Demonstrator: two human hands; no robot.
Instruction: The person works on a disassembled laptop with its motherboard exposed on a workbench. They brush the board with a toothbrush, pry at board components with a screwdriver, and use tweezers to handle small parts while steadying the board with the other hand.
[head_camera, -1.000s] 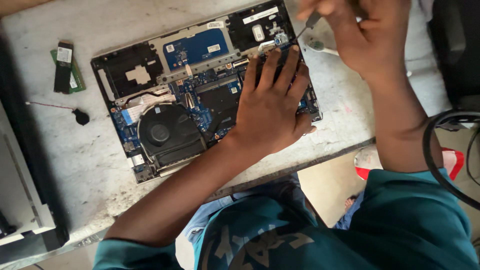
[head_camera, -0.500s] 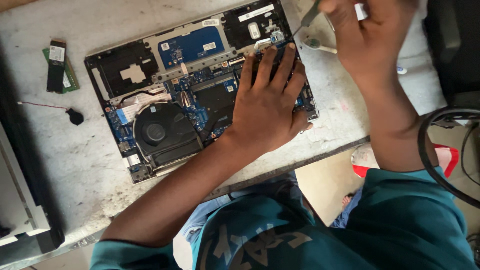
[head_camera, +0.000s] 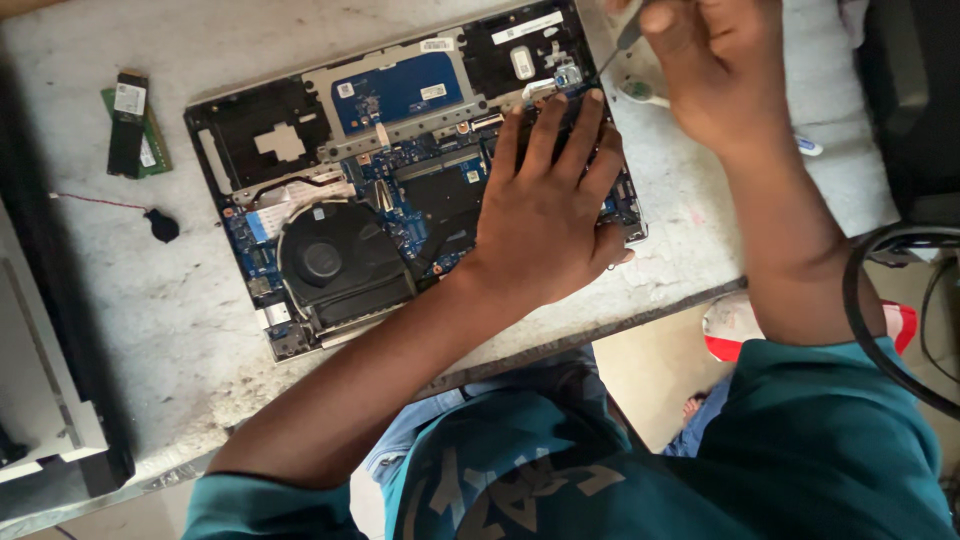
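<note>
An opened laptop (head_camera: 400, 190) lies near the desk's (head_camera: 150, 330) far edge, its blue circuit board, round black fan (head_camera: 335, 262) and white rectangular stickers bare. The left hand (head_camera: 545, 215) presses flat on it, fingers spread. The right hand (head_camera: 715, 70) pinches a thin screwdriver (head_camera: 615, 50) at the laptop's far right corner. Two memory sticks (head_camera: 133, 125), green and black with white labels, lie toward the left edge.

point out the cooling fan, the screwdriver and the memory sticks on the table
cooling fan (head_camera: 322, 262), head view, on the round black hub.
screwdriver (head_camera: 612, 55), head view, on the thin shaft below the right hand.
memory sticks (head_camera: 128, 122), head view, on the dark upper stick.
</note>
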